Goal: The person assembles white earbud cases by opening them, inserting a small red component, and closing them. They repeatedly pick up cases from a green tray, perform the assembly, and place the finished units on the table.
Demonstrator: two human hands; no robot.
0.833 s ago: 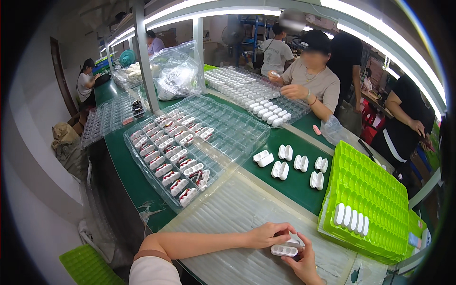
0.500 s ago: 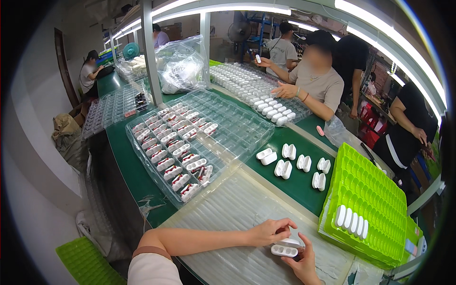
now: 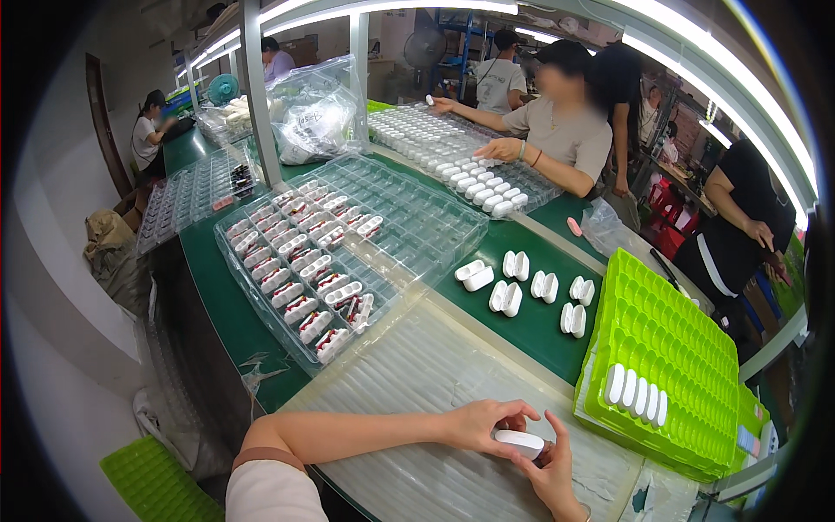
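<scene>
A small white hinged case (image 3: 519,443) is held low over the pale ribbed mat (image 3: 383,391) near the table's front edge. Its smooth, rounded outside faces me and its inside is out of sight. My left hand (image 3: 491,426) grips it from the left with curled fingers. From the right, my right hand (image 3: 552,470) holds its other end between thumb and fingers. Beyond my hands, several open white cases (image 3: 504,297) stand on the green tabletop (image 3: 444,322). To the right, a lime-green tray (image 3: 670,339) carries a short row of closed white cases (image 3: 635,396).
A clear compartment tray (image 3: 417,209) at the left middle holds white parts with red bits inside. Farther back, another clear tray (image 3: 435,143) of white cases lies before a co-worker (image 3: 565,130). A metal post (image 3: 258,96) rises beside a plastic bag (image 3: 317,122).
The case's slotted inside was showing under a raised lid; now only its smooth outside shows. Both hands stay on it. The surroundings have shifted slightly left and the co-worker's hands have moved.
</scene>
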